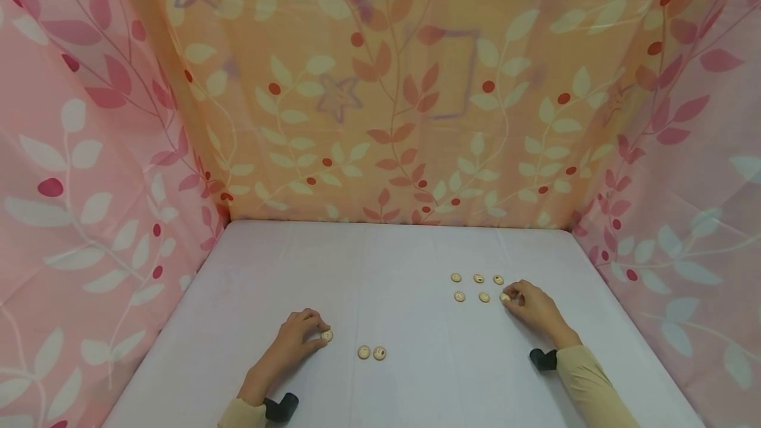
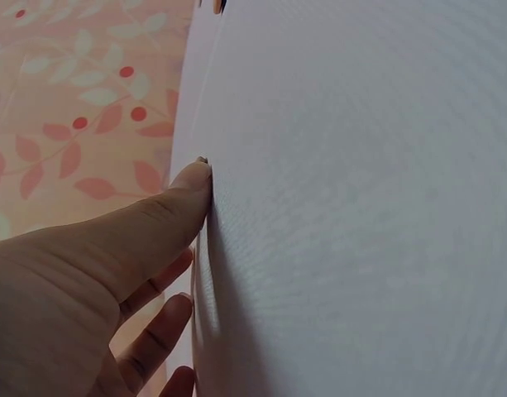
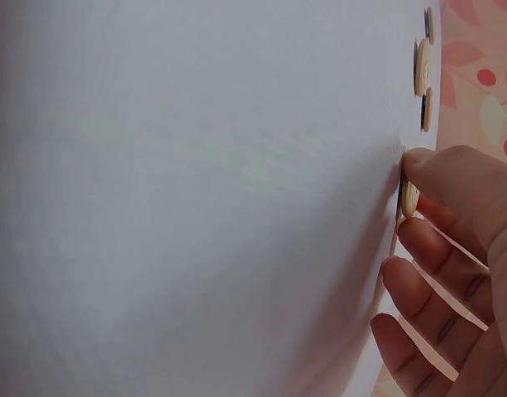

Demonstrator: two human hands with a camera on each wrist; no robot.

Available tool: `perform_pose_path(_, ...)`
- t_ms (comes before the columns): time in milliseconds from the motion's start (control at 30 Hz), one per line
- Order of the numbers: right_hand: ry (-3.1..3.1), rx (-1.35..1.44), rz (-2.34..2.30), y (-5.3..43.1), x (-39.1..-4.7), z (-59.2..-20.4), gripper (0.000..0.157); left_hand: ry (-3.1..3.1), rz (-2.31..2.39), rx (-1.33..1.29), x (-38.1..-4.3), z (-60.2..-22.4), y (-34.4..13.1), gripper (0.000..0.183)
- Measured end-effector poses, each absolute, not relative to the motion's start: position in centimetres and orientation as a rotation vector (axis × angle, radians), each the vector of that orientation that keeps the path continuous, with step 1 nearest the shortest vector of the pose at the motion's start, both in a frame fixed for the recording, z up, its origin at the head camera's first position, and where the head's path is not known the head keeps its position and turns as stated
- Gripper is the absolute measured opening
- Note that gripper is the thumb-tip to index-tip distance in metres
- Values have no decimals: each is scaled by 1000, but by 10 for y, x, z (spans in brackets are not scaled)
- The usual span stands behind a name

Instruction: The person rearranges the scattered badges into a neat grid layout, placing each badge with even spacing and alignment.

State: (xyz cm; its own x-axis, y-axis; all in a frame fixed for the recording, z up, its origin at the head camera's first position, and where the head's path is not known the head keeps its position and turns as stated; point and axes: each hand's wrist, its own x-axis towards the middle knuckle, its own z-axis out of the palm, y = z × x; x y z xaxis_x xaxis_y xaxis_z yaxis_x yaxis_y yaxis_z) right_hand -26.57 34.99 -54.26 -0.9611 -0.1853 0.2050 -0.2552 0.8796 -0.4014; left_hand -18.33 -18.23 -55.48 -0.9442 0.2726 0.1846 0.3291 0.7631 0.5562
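In the head view my left hand (image 1: 295,337) pinches a small round wooden disc (image 1: 327,335) at the tabletop, left of centre. The left wrist view shows that hand's thumb (image 2: 166,198) low over the cloth; the disc is hidden there. My right hand (image 1: 537,309) pinches another wooden disc (image 1: 505,297) between thumb and finger, at the near right end of two short rows. In the right wrist view this disc (image 3: 411,198) stands out edge-on below the thumb. Two discs, a left one (image 1: 364,352) and a right one (image 1: 380,353), lie side by side between the hands.
Several more discs lie left of and behind my right hand, among them a far-row disc (image 1: 479,279) and a near-row disc (image 1: 460,296). A white cloth covers the table (image 1: 416,388). Patterned curtains (image 1: 380,84) rise at the back and both sides.
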Motion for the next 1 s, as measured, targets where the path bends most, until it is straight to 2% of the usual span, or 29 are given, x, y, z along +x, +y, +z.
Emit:
perform_pose_path(300, -2838, 335, 661, 347, -261, -543, 26, -2863, -922, -488, -183, -555, -183, 17)
perform_pose_path(1000, -2706, 437, 736, 300, -256, -537, 18, -2862, -920, -471, -182, -552, -181, 18)
